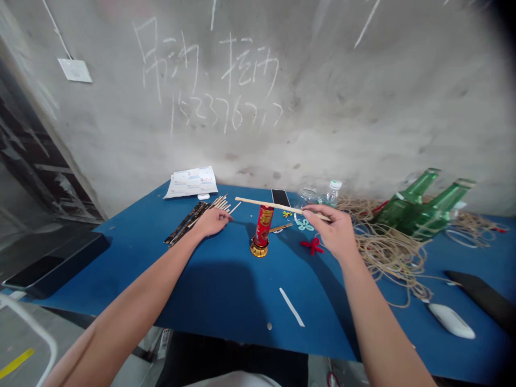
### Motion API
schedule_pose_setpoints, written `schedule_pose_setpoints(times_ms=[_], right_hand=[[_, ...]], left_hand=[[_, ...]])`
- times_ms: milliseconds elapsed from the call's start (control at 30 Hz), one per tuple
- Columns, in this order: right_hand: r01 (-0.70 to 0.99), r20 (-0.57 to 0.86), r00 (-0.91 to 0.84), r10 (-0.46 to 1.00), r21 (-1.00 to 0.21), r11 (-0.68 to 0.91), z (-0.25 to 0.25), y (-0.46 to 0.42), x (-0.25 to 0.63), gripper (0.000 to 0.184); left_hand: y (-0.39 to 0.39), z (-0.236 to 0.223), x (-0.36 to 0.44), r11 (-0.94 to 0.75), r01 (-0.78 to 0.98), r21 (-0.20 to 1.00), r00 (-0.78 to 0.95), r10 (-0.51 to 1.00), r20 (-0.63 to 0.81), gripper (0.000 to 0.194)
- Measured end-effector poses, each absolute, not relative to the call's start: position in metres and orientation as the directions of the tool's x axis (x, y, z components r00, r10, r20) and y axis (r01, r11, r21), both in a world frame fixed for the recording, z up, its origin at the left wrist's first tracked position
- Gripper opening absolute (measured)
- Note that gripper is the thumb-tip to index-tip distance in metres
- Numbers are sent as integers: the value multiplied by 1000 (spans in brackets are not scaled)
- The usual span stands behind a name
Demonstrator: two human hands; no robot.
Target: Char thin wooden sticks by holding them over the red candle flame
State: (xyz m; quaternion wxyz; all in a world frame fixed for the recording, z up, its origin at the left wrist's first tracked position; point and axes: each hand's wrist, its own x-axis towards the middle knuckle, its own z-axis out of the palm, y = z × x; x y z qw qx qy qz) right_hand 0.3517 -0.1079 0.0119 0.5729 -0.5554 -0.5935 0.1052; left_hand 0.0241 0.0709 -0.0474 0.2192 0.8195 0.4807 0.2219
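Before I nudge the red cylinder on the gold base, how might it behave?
The red cylinder would probably tip rather than slide, being tall and narrow on a gold base. Once over, its round body might roll. The wooden stick in your right hand crosses its top in view, so the two could knock together.

I see a slim, pale wooden stick point(253, 202) held nearly level across the top of a red cylinder point(264, 228) standing on a gold base point(258, 251); I can't tell whether they touch. Dark and pale sticks point(190, 217) lie piled leftward.
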Motion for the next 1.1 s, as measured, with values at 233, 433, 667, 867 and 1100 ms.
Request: schedule_pose_setpoints(times_ms=[233,433,667,867,1100], right_hand=[[551,560,270,783,-757,352,12,-108,348,33],[490,535,321,781,-800,347,12,-106,343,37],[406,484,375,791,-853,329,6,-103,348,44],[407,471,401,785,-860,309,7,-105,350,47],[383,461,415,784,-870,310,8,-106,354,46]], left_hand=[[73,-49,23,-441,688,576,442,885,149,31],[70,-47,24,-440,692,571,442,885,146,32],[70,-47,24,-433,697,571,436,889,142,30],[74,-51,23,-431,691,580,442,887,133,31],[73,-50,23,-442,680,585,444,883,152,30]])
